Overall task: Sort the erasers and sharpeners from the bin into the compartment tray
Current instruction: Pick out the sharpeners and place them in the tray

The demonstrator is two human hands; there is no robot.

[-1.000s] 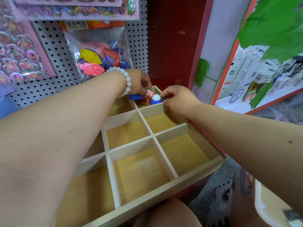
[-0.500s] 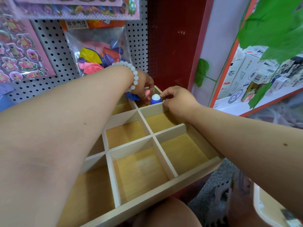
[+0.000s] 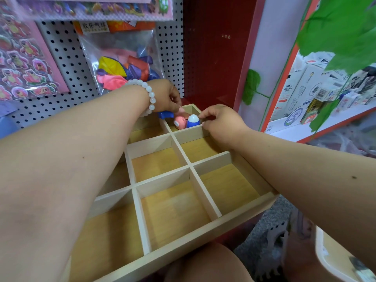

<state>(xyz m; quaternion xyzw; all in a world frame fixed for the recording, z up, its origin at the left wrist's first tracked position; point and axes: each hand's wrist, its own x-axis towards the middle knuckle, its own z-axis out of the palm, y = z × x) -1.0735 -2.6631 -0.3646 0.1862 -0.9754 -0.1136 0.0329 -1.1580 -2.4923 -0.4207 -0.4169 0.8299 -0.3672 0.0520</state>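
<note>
Head view — one entry per item.

Compartment tray point(image 3: 189, 248): pale wood, divided into a grid, held across the lower middle of the frame; most visible cells hold nothing.

Far right cell, at about 12 o'clock from the tray's centre: a pink piece point(image 3: 180, 121) and a blue piece with a white domed top point(image 3: 192, 120) are seen inside, touching each other. Whether each is an eraser or a sharpener cannot be told.

Blue item point(image 3: 165, 114): seen just at 9 o'clock of the pink piece, at the divider, partly hidden under the left hand.

Left hand point(image 3: 164, 96): reached in from 9 o'clock, a white bead bracelet point(image 3: 149, 94) worn at the wrist. Its fingers point(image 3: 179, 107) are curled down onto the pink piece; a firm grip cannot be confirmed.

Right hand point(image 3: 220, 123): rested at the tray's right wall, fingers curled, the fingertips touching the blue-and-white piece and the divider edge — a pinch is suggested, not certain.

Background: pegboard point(image 3: 65, 55) at 10 o'clock with a bag of balloons point(image 3: 124, 64) and sticker sheets point(image 3: 24, 64); red panel point(image 3: 213, 47) at 12 o'clock; boxed goods on a shelf point(image 3: 317, 127) at 2 o'clock.
</note>
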